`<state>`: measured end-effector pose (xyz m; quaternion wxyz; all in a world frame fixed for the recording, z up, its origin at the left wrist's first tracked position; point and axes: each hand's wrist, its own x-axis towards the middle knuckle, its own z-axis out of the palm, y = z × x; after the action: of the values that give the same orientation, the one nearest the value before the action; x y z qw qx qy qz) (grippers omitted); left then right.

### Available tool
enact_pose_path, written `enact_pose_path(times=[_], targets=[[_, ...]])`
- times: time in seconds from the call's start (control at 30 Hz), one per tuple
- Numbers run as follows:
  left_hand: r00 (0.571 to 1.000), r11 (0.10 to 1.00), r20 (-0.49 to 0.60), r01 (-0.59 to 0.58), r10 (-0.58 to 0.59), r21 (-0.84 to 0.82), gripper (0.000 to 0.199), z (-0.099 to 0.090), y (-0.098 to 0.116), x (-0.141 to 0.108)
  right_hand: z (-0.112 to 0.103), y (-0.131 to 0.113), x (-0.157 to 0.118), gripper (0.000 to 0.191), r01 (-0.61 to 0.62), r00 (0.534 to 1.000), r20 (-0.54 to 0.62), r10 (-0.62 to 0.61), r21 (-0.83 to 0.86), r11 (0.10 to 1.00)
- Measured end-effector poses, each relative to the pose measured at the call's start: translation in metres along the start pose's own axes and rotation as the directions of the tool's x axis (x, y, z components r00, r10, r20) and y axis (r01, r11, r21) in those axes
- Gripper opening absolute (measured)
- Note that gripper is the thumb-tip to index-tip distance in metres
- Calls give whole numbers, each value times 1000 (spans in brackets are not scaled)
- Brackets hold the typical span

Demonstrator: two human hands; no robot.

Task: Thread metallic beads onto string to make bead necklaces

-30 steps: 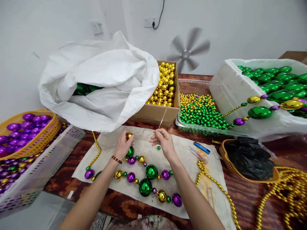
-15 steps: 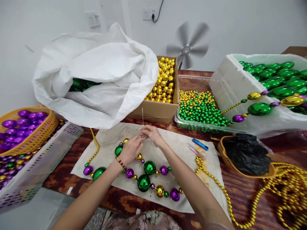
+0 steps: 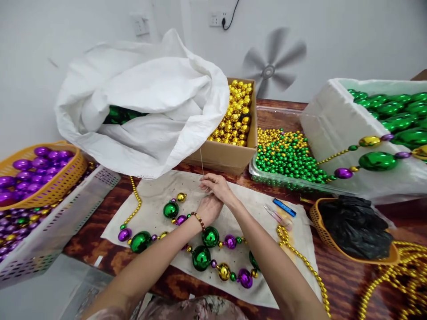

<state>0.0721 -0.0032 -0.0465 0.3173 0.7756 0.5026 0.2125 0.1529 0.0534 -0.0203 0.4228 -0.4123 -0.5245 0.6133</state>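
Observation:
My right hand (image 3: 215,184) is closed in a pinch, with a thin pale strand (image 3: 202,162) standing up from its fingertips; I cannot tell whether it is a cord or a needle. Just below, my left hand (image 3: 210,209) is curled against the right one, its fingertips mostly hidden. Around my wrists on the cloth lies a garland of green, purple and gold beads (image 3: 201,258). A loose-looking end of it, with a small gold ball (image 3: 181,197) and a large green ball (image 3: 171,209), lies left of my hands.
A beige cloth (image 3: 156,186) covers the table's middle. Behind are a white sack (image 3: 143,146), a carton (image 3: 230,158) of gold balls and a clear tray of small beads (image 3: 287,155). Clear-handled snips (image 3: 273,213) and a blue tool (image 3: 284,207) lie right. Purple balls fill an orange basket (image 3: 73,173).
My left hand has moved right, away from the gold ball at the garland's end, and now sits under my right hand. The view has shifted slightly left.

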Motion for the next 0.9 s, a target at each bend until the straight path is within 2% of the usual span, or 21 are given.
enact_pose_path(times=[0.13, 0.2, 0.23, 0.3, 0.37, 0.43, 0.5, 0.6, 0.8, 0.9], targets=[[1000, 1000, 10, -17, 17, 20, 19, -22, 4, -25, 0, -1, -2, 18, 11, 1000, -29, -11, 4, 1000], [998, 993, -55, 36, -43, -115, 17, -39, -2, -38, 1, 0, -8, 18, 8, 999, -42, -8, -9, 1000], [989, 967, -96, 86, -111, -238, 16, -49, -7, -43, 2, 1, -12, 17, 5, 999, -44, -6, -22, 1000], [945, 821, -141, 174, -294, -544, 18, -70, -19, -49, 5, 4, -22, 15, -6, 999, -36, 4, -57, 998], [888, 580, -126, 176, -442, -795, 25, -89, -31, -50, 10, 9, -32, 15, -20, 1000, -16, 18, -100, 995], [857, 357, -88, 116, -508, -927, 29, -106, -39, -47, 14, 14, -40, 16, -30, 999, 8, 31, -144, 989], [853, 204, -56, 60, -518, -977, 31, -117, -44, -44, 17, 17, -44, 16, -34, 999, 32, 40, -184, 982], [850, 85, -46, -2, -525, -996, 27, -123, -47, -41, 17, 17, -45, 16, -34, 997, 65, 50, -232, 972], [809, -54, -35, -83, -586, -995, 7, -126, -57, -39, 13, 7, -46, 20, 9, 992, 117, 44, -419, 908], [789, -94, -23, -103, -614, -990, 7, -127, -62, -37, 13, 5, -48, 21, 17, 989, 136, 50, -452, 892]])
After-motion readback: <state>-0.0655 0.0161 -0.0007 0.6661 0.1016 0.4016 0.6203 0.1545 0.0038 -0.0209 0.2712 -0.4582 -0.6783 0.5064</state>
